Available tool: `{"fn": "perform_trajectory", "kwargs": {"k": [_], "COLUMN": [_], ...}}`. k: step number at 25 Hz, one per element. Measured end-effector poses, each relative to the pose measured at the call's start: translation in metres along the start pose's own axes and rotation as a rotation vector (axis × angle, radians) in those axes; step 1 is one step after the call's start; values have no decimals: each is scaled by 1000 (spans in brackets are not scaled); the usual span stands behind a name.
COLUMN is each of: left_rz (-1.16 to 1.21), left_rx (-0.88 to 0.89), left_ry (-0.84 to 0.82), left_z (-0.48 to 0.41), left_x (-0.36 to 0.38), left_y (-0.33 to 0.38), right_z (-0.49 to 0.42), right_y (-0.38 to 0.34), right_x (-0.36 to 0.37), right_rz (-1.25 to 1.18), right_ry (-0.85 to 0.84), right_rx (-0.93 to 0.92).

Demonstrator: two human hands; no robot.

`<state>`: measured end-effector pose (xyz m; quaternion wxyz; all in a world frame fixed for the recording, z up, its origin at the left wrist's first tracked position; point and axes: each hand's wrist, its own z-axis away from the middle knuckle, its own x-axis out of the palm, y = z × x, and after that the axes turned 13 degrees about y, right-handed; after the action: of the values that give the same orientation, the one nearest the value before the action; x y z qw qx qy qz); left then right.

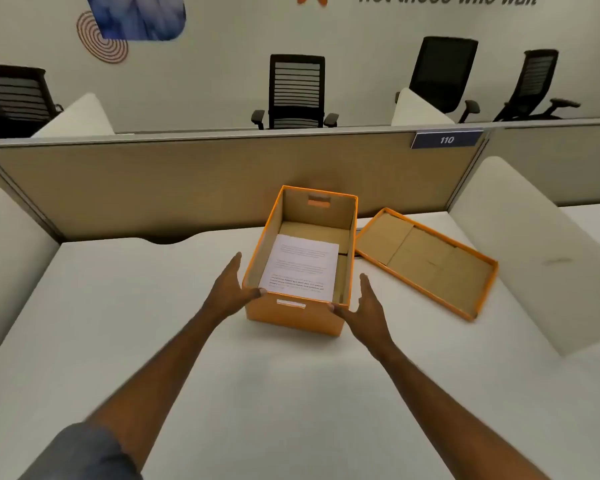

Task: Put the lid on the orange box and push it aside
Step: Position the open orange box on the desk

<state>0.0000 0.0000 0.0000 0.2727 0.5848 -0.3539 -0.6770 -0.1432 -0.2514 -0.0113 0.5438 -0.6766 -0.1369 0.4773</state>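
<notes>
An orange box (293, 317) stands open in the middle of the white desk, with a printed white sheet (300, 266) lying inside on its cardboard floor. Its lid (426, 261) lies upside down on the desk just to the right, one corner touching the box. My left hand (231, 289) rests against the box's near left corner with the thumb on the rim. My right hand (364, 306) is at the near right corner, thumb on the front rim, fingers spread beside the wall.
The white desk (153, 341) is bounded by a tan partition (153, 188) behind the box and white side dividers at left (11, 258) and right (541, 251). Black office chairs (296, 91) stand beyond the partition.
</notes>
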Motion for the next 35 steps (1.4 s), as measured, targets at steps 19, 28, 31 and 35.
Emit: {"fn": "perform_trajectory", "kwargs": {"k": [19,28,31,35], "left_rz": [214,192,178,116], "left_rx": [-101,-97,-99,-38], "left_ry": [-138,-59,-21,43], "left_z": [11,165,199,224], "left_x": [6,-5,-8,-6], "left_y": [-21,-44,-56,-56], "right_z": [-41,59,89,120], "right_y": [35,59,60,46], "right_x": [-29,-68,-67,-59], "right_rz": [-190,-92,-13,112], "right_ry": [-256,-370,-375,-352], "right_rx": [171,45,-46,-199]}}
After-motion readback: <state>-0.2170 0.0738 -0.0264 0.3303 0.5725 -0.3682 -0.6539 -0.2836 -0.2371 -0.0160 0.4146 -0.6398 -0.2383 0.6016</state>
